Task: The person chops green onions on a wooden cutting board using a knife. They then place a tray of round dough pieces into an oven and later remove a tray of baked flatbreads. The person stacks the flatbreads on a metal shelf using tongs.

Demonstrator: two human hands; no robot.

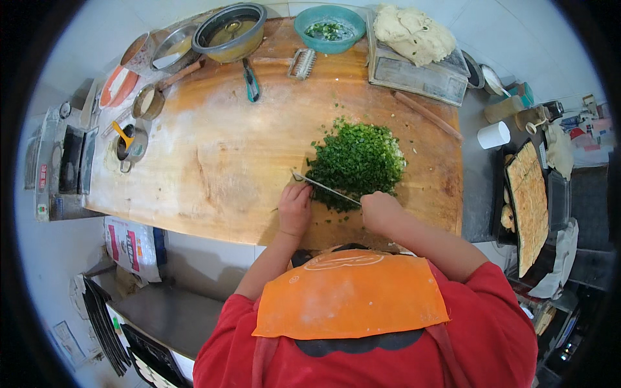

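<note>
My right hand [382, 211] is closed on the handle of a knife [330, 188], its blade pointing up and left across the near left edge of a heap of chopped green onions [359, 157]. Right beside the blade, my left hand [295, 206] rests with bent fingertips on a few dark green pieces; whether it grips them is hard to see. The heap lies on a floured wooden work table [228, 160]. Small loose bits are scattered around it. The knife's handle is hidden in my right hand.
A rolling pin [427, 115] lies at the right, near a scale [417, 77] bearing dough [412, 34]. Along the back stand a teal bowl [330, 46] and a large grey bowl [228, 53]. A spiked roller [303, 64] and a teal-handled tool [252, 85] lie before them.
</note>
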